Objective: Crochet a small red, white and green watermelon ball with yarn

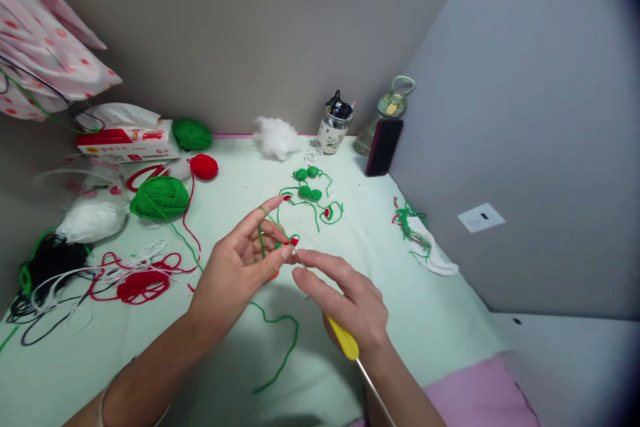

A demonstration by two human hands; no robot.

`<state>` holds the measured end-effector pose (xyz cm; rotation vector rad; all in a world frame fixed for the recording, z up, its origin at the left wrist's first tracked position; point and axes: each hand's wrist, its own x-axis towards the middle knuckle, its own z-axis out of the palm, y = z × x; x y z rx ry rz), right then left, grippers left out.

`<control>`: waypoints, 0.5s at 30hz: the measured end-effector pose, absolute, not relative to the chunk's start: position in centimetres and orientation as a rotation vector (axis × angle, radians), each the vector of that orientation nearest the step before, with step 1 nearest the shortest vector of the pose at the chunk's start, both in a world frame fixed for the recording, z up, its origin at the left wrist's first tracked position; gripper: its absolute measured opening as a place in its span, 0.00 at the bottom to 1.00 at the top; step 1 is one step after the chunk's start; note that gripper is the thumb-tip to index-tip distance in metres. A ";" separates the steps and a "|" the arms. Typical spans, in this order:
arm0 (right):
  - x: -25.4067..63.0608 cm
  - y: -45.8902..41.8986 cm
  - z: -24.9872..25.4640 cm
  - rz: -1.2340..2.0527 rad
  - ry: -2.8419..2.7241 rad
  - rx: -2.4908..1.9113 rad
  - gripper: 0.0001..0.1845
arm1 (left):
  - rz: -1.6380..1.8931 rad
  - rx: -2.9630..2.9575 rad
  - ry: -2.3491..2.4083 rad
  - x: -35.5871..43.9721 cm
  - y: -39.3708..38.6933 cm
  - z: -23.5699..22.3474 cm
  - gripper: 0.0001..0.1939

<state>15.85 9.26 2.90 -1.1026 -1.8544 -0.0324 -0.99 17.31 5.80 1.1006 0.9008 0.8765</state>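
Note:
My left hand pinches a small red and green crochet piece between thumb and fingers. Green yarn runs over its raised index finger. In my right hand is a crochet hook with a yellow handle, its thin metal tip meeting the crochet piece at the left fingertips. A loose green yarn tail lies on the cloth below the hands. Just beyond them rest small green crocheted balls and a little red, white and green crochet piece with trailing yarn ends.
Yarn balls in green, red and white sit left, near a tissue box and tangled strands. White stuffing, a pen cup, a bottle and a phone line the back. Yarn scraps lie right.

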 end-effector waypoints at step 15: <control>14.8 9.4 3.3 0.410 -1.472 -1.064 0.23 | 1.098 1.530 0.974 -0.3 17.0 3.6 0.29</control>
